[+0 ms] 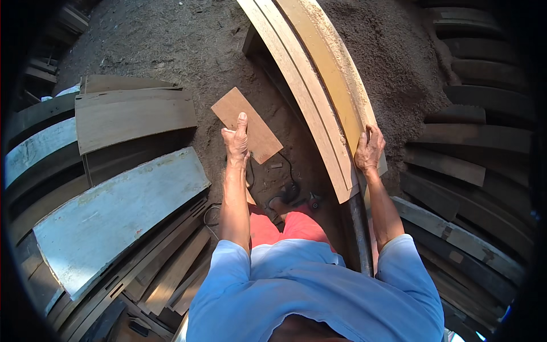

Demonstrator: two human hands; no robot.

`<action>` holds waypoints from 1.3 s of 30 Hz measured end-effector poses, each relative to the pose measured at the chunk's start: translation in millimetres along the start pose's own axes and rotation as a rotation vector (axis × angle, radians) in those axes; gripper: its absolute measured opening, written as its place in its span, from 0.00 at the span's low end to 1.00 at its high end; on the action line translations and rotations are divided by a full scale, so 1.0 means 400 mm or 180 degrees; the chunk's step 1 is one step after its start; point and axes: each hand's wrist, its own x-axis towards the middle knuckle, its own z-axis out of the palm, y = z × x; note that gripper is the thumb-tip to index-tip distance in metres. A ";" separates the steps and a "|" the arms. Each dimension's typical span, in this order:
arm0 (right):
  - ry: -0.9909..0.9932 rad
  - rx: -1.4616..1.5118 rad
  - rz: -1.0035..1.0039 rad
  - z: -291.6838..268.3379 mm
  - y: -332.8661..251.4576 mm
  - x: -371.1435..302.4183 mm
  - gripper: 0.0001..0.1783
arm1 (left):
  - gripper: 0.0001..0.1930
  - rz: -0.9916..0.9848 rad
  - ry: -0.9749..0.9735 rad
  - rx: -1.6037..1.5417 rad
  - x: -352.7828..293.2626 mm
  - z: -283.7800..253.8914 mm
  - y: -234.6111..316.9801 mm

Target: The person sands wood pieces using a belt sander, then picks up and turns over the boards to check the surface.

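My left hand (235,140) holds a small rectangular wooden board (260,130), thumb lying on its upper face and the other fingers mostly hidden. The board is held slantwise above the ground, left of a long workbench. On the bench lie pale wooden planks (305,88) side by side, with a yellow-brown strip (326,67) along their right. My right hand (370,149) is closed, its bent fingers on a sawdust-covered wooden plank (354,71) beside the strip, at the near end. Its fingertips partly cover the wood.
A pale, paint-worn board (122,214) and brown panels (137,117) are stacked at the left. More planks (450,165) lie piled at the right. Sawdust (393,62) heaps beyond the bench. A dark cable (292,176) lies on the ground by my legs.
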 end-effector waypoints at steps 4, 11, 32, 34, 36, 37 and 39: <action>-0.0042 -0.0150 -0.0003 0.002 0.008 0.002 0.20 | 0.23 -0.0167 0.0185 -0.0073 -0.059 -0.164 -0.017; -0.0113 -0.0877 0.0833 0.012 -0.088 -0.008 0.26 | 0.30 -0.0775 0.0443 -0.0287 -0.083 -0.458 -0.126; 0.0010 -0.1504 0.0173 0.162 -0.329 0.122 0.61 | 0.37 0.0516 0.1044 0.1909 0.253 -0.723 0.426; 0.0053 -0.1462 0.0140 0.159 -0.294 0.111 0.61 | 0.40 0.1020 0.1231 0.3408 0.291 -0.758 0.547; 0.0160 -0.1583 0.0063 0.155 -0.281 0.100 0.61 | 0.41 0.1185 0.1352 0.3889 0.316 -0.788 0.697; 0.0085 -0.1576 0.0159 0.154 -0.297 0.099 0.60 | 0.41 0.1257 0.1394 0.4117 0.325 -0.800 0.763; 0.0128 -0.1615 0.0131 0.157 -0.310 0.098 0.60 | 0.41 0.1250 0.1620 0.4439 0.348 -0.840 0.881</action>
